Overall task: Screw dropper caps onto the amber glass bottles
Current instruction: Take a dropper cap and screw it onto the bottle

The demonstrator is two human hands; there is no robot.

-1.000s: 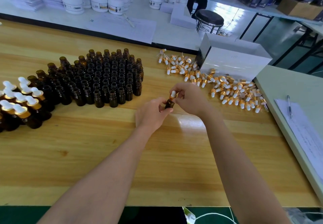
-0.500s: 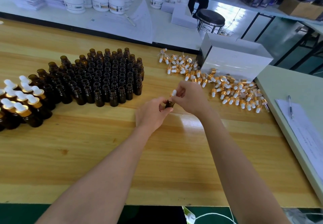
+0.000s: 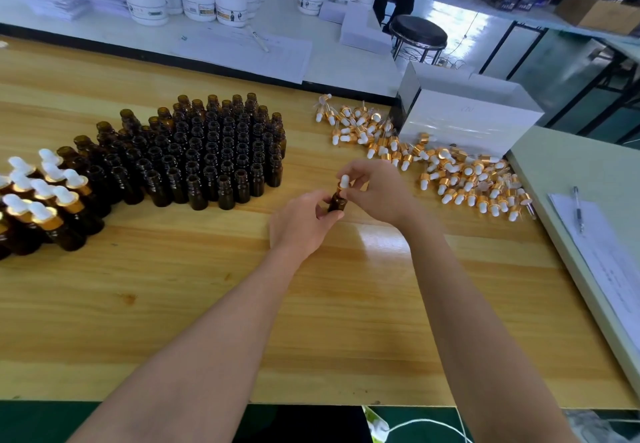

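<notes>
**Cap on bottle neck, both hands engaged at mid-table**

The left hand (image 3: 304, 224) grips the body of one amber bottle (image 3: 337, 203). The right hand (image 3: 377, 193) pinches the dropper cap (image 3: 344, 181) below its white bulb, which protrudes above the fingers. The bottle is low over the table (image 3: 311, 321); contact with it cannot be told. The bottle's long axis is near upright, neck up, and the cap shares that axis. Handling, as judged: small, light, rigid glass, smooth and breakable if dropped. Hold the body firmly and turn the cap by its stiff collar, not the soft bulb. To the left stand the uncapped bottles (image 3: 214, 158), then the capped bottles (image 3: 41, 207). To the right, loose caps (image 3: 460, 179) lie heaped beside a white box (image 3: 464, 120).
</notes>
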